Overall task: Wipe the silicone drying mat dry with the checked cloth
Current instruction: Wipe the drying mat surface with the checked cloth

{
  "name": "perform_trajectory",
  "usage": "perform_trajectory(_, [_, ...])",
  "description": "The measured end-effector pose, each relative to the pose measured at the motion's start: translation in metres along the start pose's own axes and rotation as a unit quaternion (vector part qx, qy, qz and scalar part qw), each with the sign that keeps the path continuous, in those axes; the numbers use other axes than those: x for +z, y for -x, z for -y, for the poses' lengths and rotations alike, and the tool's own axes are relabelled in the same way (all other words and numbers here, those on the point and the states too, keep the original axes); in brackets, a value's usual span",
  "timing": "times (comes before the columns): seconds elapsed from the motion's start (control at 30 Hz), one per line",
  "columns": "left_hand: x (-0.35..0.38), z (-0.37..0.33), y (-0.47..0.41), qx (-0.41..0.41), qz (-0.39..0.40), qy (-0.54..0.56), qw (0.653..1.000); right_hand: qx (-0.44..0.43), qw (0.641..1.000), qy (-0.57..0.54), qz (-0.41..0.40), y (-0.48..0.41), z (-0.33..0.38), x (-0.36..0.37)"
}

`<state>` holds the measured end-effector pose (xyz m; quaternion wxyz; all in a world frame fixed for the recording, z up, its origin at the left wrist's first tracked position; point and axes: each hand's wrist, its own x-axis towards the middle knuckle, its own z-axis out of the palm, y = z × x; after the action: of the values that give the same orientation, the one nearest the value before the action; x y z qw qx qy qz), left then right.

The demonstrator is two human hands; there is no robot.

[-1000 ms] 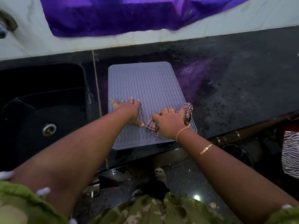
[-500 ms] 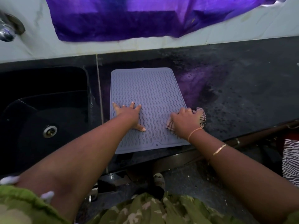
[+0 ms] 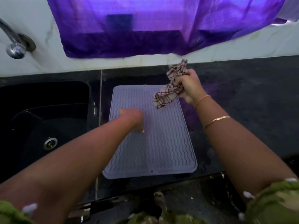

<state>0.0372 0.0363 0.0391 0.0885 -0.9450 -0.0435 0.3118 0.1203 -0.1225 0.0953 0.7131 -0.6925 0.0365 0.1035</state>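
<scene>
- Two hands out over mat (image 3: 153, 143), laid flat on black counter (image 3: 242, 102) beside sink (image 3: 48, 102).
- Gripped cloth (image 3: 169, 95) bunched in right hand (image 3: 188, 85), up over mat's far right corner, loose end hanging down.
- Rested left hand (image 3: 131, 118) on mat's left half; blurred, so could not tell fingers' spread.
- Faced purple curtain (image 3: 145, 29) on wall behind, tap (image 3: 13, 42) at far left.

Purple cloth (image 3: 145, 26) hangs on white wall (image 3: 32, 21) above black counter (image 3: 242, 94).
</scene>
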Motion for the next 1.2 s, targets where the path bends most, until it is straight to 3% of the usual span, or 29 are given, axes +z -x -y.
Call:
perform_trajectory(0.07, [-0.009,-0.001,-0.010,-0.008,-0.011,0.009,1.000,0.030,0.986,-0.155,0.049,-0.022,-0.007,0.001])
perform_trajectory(0.13, [-0.016,-0.004,-0.021,-0.022,-0.012,0.033,0.999,0.062,0.982,-0.153,0.089,-0.045,-0.024,0.000])
perform_trajectory(0.2, [-0.019,-0.007,-0.030,-0.038,-0.014,0.048,0.998,0.092,0.984,0.111,0.102,-0.061,-0.041,-0.010])
perform_trajectory(0.27, [-0.022,-0.008,-0.039,-0.053,-0.018,0.048,0.997,0.117,0.880,0.449,0.104,-0.078,-0.062,-0.024])
perform_trajectory(0.3, [-0.022,-0.009,-0.043,-0.061,-0.017,0.048,0.997,0.107,0.852,0.506,0.088,-0.084,-0.067,-0.028])
perform_trajectory(0.4, [-0.022,-0.010,-0.057,-0.085,0.002,0.054,0.995,0.001,0.914,0.405,-0.028,-0.094,-0.061,-0.027])
perform_trajectory(0.43, [-0.022,-0.010,-0.061,-0.090,0.009,0.056,0.994,-0.048,0.917,0.392,-0.047,-0.096,-0.059,-0.022])
perform_trajectory(0.5, [-0.025,-0.008,-0.068,-0.090,0.020,0.048,0.995,-0.094,0.886,0.455,0.009,-0.097,-0.060,-0.006])
perform_trajectory(0.57, [-0.027,-0.007,-0.075,-0.091,0.028,0.026,0.995,-0.064,0.810,0.572,0.109,-0.095,-0.073,0.010])
perform_trajectory(0.63, [-0.024,-0.005,-0.081,-0.111,0.035,0.003,0.993,-0.050,0.735,0.661,0.142,-0.095,-0.088,0.024])
perform_trajectory(0.77, [-0.012,0.005,-0.088,-0.114,0.036,0.014,0.993,-0.097,0.719,0.679,0.111,-0.094,-0.087,0.048])
perform_trajectory(0.9, [-0.012,0.009,-0.089,-0.099,0.022,0.001,0.995,-0.164,0.731,0.653,0.114,-0.096,-0.076,0.079])
perform_trajectory(0.93, [-0.013,0.008,-0.088,-0.100,0.024,-0.005,0.995,-0.184,0.722,0.655,0.124,-0.096,-0.076,0.086])
perform_trajectory(1.07, [-0.012,0.011,-0.088,-0.112,0.028,0.015,0.993,-0.240,0.626,0.722,0.172,-0.102,-0.081,0.090])
perform_trajectory(1.2, [-0.010,0.015,-0.088,-0.108,0.024,0.037,0.993,-0.212,0.613,0.753,0.115,-0.121,-0.076,0.062])
